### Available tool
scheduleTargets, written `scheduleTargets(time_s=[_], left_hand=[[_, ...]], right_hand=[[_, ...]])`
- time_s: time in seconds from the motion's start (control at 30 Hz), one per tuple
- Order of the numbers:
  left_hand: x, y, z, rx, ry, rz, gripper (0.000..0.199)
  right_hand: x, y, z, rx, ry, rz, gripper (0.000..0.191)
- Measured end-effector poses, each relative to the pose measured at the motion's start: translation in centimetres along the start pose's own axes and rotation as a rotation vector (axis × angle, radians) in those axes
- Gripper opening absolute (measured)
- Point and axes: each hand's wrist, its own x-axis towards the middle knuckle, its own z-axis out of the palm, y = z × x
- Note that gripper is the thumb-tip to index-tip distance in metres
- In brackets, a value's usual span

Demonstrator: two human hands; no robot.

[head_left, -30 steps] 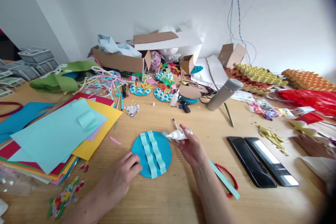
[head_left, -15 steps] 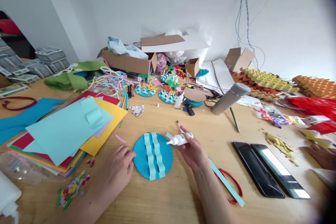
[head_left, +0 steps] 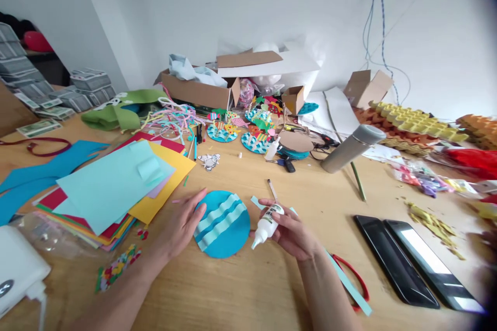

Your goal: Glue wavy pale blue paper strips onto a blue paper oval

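A blue disc [head_left: 235,244] lies on the table with two wavy pale-aqua strips [head_left: 221,220] across it, running diagonally. At its upper left rim, my left hand [head_left: 180,227] grips the edge, thumb over the top. My right hand [head_left: 293,230] is closed around a small white glue bottle [head_left: 267,225], its nozzle tilted down to the left, just right of the disc. Behind the right hand lie a pen [head_left: 272,190] and a partly covered aqua paper strip [head_left: 256,201]. Red-handled scissors [head_left: 355,271], partly hidden by my forearm, lie under another aqua strip [head_left: 351,284].
Coloured paper sheets [head_left: 104,186] are stacked at left, near a white device [head_left: 21,269]. Decorated discs [head_left: 256,142], a second glue bottle [head_left: 272,149] and a grey flask [head_left: 353,149] stand farther back. Two dark phones [head_left: 396,258] lie at right; another person's hand [head_left: 491,238] shows dimly beyond.
The disc has turned, so its strips now run diagonally instead of lengthwise. My left hand has moved up along its rim. The glue bottle's nozzle has swung downward. The camera view has shifted left.
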Motion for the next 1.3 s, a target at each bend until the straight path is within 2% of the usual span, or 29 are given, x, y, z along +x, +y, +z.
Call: scheduleTargets(time_s=[0.13,0.27,0.37,0.47,0.57,0.67,0.87,1.0,1.13,1.3], left_hand=[[0.1,0.3,-0.1,-0.005,-0.07,0.065,0.063],[-0.4,0.2,-0.7,0.13,-0.169,0.183,0.072],[-1.0,0.2,-1.2,0.272,-0.245,0.279,0.094],[-1.5,0.2,-1.5,0.356,-0.292,0.312,0.119],[-1.6,0.3,-1.2,0.388,-0.303,0.305,0.125],[-1.5,0.3,-0.8,0.417,-0.272,0.29,0.124],[-1.0,-0.1,-0.7,0.487,-0.187,0.29,0.106],[-1.1,-0.3,-1.1,0.488,-0.169,0.307,0.091],[-1.2,-0.4,-1.1,0.465,-0.137,0.333,0.081],[-1.2,-0.4,-0.9,0.471,-0.138,0.302,0.089]], right_hand=[[-0.2,0.2,0.3,-0.076,-0.065,0.031,0.04],[-0.4,0.1,0.3,-0.14,-0.117,0.05,0.043],[-0.6,0.0,0.3,-0.158,-0.134,0.049,0.044],[-0.6,0.0,0.4,-0.171,-0.129,0.044,0.043],[-0.5,0.1,0.6,-0.187,-0.121,0.041,0.041],[-0.4,0.2,0.6,-0.211,-0.112,0.052,0.043],[-0.9,-0.3,0.2,-0.289,-0.118,0.044,0.05],[-0.7,-0.7,-0.1,-0.099,0.026,-0.088,0.059],[0.0,-0.5,0.1,0.069,0.169,-0.209,0.044],[0.7,0.0,0.6,0.145,0.279,-0.27,0.036]])
